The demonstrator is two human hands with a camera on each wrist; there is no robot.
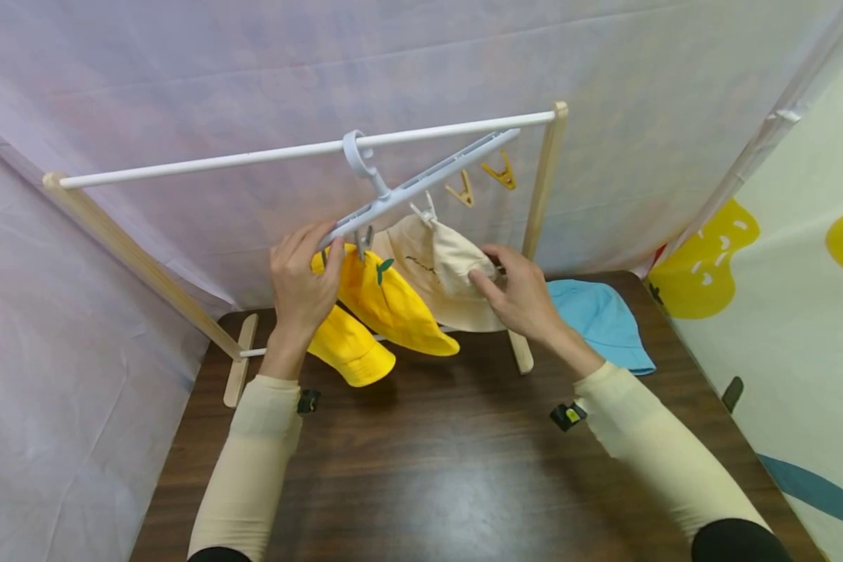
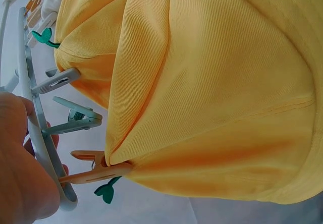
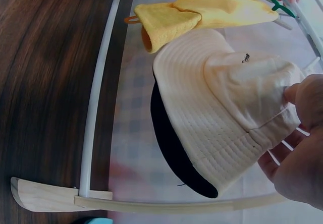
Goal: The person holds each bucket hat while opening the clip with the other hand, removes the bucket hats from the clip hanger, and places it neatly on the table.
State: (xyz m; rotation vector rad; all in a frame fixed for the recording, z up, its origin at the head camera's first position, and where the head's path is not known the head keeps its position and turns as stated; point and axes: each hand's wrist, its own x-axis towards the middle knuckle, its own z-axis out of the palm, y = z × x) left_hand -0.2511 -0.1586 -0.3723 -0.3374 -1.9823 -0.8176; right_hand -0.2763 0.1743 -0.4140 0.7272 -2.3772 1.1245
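Observation:
My left hand (image 1: 300, 273) grips the low left end of a pale blue clip hanger (image 1: 428, 179), which hooks over a white rod and tilts up to the right. My right hand (image 1: 523, 293) pinches the crown of a cream bucket hat (image 1: 457, 308), thumb in front and fingers behind. A white clip (image 1: 427, 211) meets that hat's top; its black underside shows in the right wrist view. Two yellow bucket hats (image 1: 396, 312) with green sprouts hang nearer my left hand. An orange clip (image 2: 98, 173) bites the closer one in the left wrist view.
A wooden rack with a white rod (image 1: 253, 158) stands on the dark wood table (image 1: 421, 468). A light blue bucket hat (image 1: 597, 320) lies at the right. Two tan and yellow clips (image 1: 503, 173) dangle from the hanger's right half. White cloth hangs behind.

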